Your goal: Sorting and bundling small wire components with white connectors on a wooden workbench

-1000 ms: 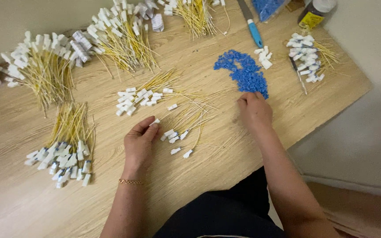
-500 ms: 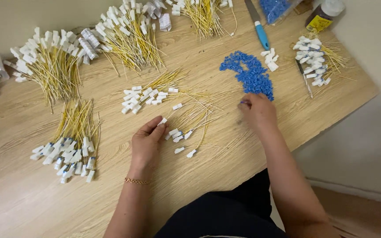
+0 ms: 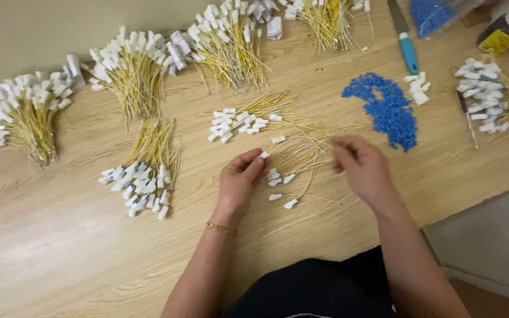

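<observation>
You are sitting at a wooden table (image 3: 78,247), and the loose fan of yellow wires (image 3: 301,158) in front of you is the landmark here. Far to the left of that fan, bundles of white-capped wires (image 3: 25,115) are lying near the table's edge, and closer in, another bundle (image 3: 145,171) is lying with its caps pointing toward you.

Just left of the fan, your left hand (image 3: 240,179) is pinching one white connector (image 3: 263,155) between thumb and fingertips, a narrow grip closed on that single piece. Its wire is running away to the right, into the fan, so the long axis is lying roughly left to right across the table (tilted a little away from you).

Right of the fan, your right hand (image 3: 363,168) is hovering with fingers curled; it is blurred, so I cannot tell whether it is holding anything. It is sitting nearer than the left to the far ends of the wires, and nearer to the heap of small blue pieces (image 3: 387,109) lying beyond and right of the fan. A blue-handled tool (image 3: 406,47) is lying beyond that heap.
</observation>
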